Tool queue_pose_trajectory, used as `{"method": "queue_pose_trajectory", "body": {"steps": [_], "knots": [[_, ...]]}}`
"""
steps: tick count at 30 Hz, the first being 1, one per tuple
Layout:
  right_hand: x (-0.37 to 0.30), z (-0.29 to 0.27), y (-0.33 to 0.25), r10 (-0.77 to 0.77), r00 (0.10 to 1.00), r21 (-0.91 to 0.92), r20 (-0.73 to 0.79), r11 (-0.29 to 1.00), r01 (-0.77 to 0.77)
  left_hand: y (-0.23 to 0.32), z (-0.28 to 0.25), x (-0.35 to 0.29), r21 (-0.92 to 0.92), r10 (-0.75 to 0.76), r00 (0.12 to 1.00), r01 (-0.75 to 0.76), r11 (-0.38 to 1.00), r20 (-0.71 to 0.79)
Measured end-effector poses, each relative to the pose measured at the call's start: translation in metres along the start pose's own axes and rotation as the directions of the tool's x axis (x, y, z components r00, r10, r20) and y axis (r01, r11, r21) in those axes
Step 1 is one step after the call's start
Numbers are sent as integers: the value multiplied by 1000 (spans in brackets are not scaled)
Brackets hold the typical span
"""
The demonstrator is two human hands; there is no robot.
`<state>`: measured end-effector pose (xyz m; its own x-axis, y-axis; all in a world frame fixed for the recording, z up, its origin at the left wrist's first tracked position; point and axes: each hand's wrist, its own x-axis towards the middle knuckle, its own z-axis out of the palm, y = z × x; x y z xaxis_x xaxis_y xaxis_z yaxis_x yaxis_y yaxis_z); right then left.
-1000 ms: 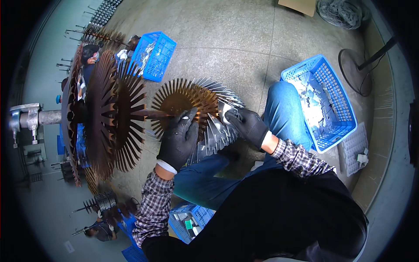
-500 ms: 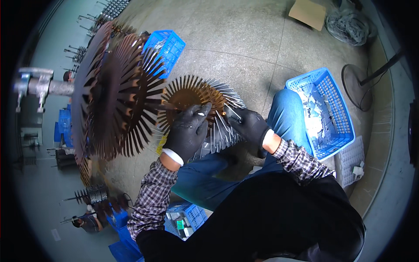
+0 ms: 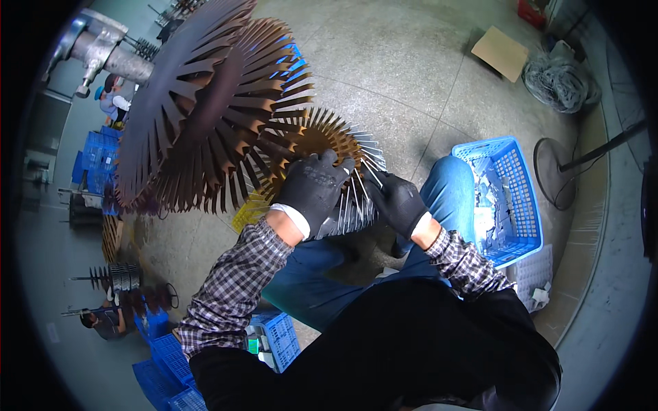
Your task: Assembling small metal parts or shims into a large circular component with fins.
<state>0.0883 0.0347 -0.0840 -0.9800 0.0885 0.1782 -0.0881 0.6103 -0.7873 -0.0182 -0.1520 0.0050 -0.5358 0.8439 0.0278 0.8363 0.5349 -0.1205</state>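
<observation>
A stack of rust-brown slotted metal discs (image 3: 319, 140) sits in front of me, fitted around part of its rim with shiny thin metal plates (image 3: 353, 211). My left hand (image 3: 314, 188), in a black glove, lies on the disc stack with its fingers curled over the rim. My right hand (image 3: 397, 202), also gloved in black, pinches a thin silver metal plate (image 3: 372, 174) at the right side of the rim. Its fingertips are close to the left hand's. The left hand hides part of the discs.
Large dark slotted discs (image 3: 226, 103) on a metal shaft (image 3: 113, 58) rise at my left. A blue basket (image 3: 533, 212) with metal plates stands by my right knee; another blue basket (image 3: 282, 339) is at lower left. Cardboard (image 3: 500, 53) and a stand's round base (image 3: 552, 175) are farther right.
My view has turned, so the large discs appear higher and farther right. The left hand has shifted right, nearer the right hand. The right hand still holds a thin plate.
</observation>
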Motion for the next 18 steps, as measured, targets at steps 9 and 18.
{"method": "queue_pose_trajectory", "body": {"steps": [9,18], "knots": [[4,-6,-6,-18,999,-107,47,994,23,-6,0,2,-62,36,999,-37,997,-12],[13,-15,2,-129,964,-170,234,970,172,-9,-2,-9,-181,50,999,-52,982,-12]]}}
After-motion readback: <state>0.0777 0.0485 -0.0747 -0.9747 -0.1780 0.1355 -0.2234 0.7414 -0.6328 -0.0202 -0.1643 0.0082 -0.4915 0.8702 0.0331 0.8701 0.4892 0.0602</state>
